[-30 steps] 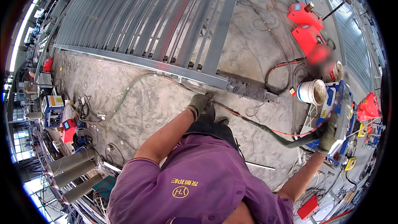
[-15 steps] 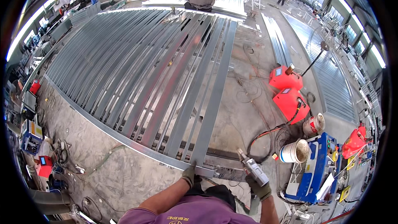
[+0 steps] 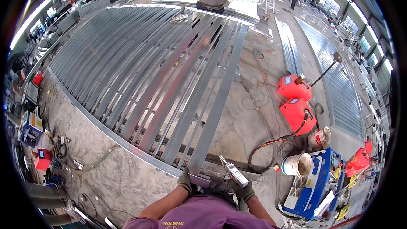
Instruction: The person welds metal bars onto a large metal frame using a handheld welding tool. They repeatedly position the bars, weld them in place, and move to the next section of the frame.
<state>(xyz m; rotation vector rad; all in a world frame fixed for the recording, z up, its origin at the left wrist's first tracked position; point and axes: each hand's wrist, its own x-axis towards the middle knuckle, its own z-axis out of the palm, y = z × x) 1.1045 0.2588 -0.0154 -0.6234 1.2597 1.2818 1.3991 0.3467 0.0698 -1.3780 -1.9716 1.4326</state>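
Closer to the near corner of the big metal frame now, the silver tool (image 3: 235, 175) has moved left with the right hand (image 3: 243, 191). Its thin tip points up and to the left. The left hand (image 3: 185, 180) is by the front rail (image 3: 148, 159), much as it was half a second ago.

A few things could go wrong. If the right wrist turns too far left, the tip could poke the left glove, because the 2 hands are near each other. If the tip swings up, it could bump the last wide slat (image 3: 215, 121). A loose hold could let the tool roll out of the glove, since it looks heavy at the back. A foot could also catch on the dark hose (image 3: 271, 140) if someone steps near the 2 red boxes (image 3: 298, 116).

Now the grip. The right glove is closed around the tool's back part, so it is clamped on it, with some fingers hidden under it. The left glove seems to touch the rail near its right end, but I cannot tell how far its fingers are bent or if they squeeze. The tool is in front of the purple shirt (image 3: 207, 212), to the right of the left hand and apart from it.
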